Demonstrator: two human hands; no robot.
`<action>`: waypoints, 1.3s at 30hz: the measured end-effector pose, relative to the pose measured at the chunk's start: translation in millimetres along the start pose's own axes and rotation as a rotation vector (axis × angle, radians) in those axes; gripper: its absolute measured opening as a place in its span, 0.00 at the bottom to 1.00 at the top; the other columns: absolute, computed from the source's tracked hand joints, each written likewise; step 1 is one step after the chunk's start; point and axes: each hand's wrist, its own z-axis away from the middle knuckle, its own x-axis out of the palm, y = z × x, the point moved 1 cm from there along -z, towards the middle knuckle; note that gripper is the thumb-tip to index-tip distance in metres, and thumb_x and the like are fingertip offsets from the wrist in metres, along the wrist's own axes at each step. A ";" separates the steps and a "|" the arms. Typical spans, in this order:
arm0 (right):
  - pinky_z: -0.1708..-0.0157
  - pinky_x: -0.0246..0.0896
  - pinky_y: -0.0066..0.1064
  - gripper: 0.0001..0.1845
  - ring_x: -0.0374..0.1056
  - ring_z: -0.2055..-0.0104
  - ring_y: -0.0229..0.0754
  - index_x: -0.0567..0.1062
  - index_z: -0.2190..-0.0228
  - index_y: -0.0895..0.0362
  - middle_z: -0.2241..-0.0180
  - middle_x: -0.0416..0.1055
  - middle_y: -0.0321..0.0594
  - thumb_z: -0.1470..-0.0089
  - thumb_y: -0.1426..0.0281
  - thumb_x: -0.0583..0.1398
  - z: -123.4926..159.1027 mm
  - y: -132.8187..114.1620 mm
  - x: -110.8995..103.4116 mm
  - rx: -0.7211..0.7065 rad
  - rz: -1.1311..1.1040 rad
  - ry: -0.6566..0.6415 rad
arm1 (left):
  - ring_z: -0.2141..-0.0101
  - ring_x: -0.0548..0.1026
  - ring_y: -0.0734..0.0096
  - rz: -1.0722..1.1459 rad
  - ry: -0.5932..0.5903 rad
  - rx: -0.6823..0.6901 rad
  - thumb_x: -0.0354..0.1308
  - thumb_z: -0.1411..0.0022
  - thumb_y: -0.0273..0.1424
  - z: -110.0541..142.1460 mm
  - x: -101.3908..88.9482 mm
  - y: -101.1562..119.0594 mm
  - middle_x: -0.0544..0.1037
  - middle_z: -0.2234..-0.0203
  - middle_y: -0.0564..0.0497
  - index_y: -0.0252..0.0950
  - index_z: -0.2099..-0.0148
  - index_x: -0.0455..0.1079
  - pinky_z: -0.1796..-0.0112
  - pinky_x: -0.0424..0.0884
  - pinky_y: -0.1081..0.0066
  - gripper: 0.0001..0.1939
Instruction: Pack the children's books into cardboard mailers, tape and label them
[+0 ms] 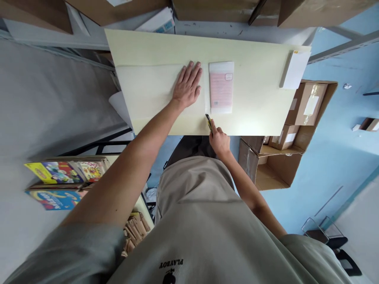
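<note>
Tabletop (260, 90) with pink packet (221, 87) beside cutter (209, 123)

Colourful books (60, 172) at lower left; boxes (303, 100) inside larger cardboard carton (308, 136), right.

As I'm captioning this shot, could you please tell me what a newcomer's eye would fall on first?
Probably the left hand, spread flat on a thin pale sheet on the cream rectangular tabletop. Next, the black-and-yellow cutter in the right hand, near the bottom left corner of a pink-and-white rectangular packet.
</note>
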 end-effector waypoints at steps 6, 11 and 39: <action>0.52 0.77 0.37 0.40 0.85 0.46 0.55 0.51 0.12 0.49 0.37 0.81 0.57 0.17 0.67 0.50 23.4 11.4 -7.1 -0.028 -0.042 0.044 | 0.11 0.41 0.49 -0.024 0.059 0.095 0.50 0.23 0.53 0.9 4.6 19.3 0.60 0.14 0.44 0.39 0.12 0.61 0.16 0.26 0.30 0.45; 0.53 0.74 0.37 0.32 0.86 0.46 0.58 0.66 0.23 0.62 0.43 0.86 0.58 0.20 0.63 0.55 49.5 37.0 -34.4 0.058 -0.212 0.227 | 0.12 0.48 0.46 -0.253 0.032 -0.078 0.51 0.28 0.39 -10.6 -3.6 53.2 0.66 0.16 0.37 0.36 0.14 0.64 0.17 0.32 0.27 0.43; 0.32 0.60 0.47 0.24 0.76 0.39 0.57 0.79 0.33 0.65 0.35 0.79 0.64 0.23 0.73 0.56 -28.1 154.4 -452.7 0.047 -0.185 1.005 | 0.21 0.70 0.36 -0.621 0.242 0.694 0.60 0.23 0.31 -56.7 -93.7 394.8 0.85 0.33 0.40 0.46 0.58 0.88 0.21 0.61 0.25 0.14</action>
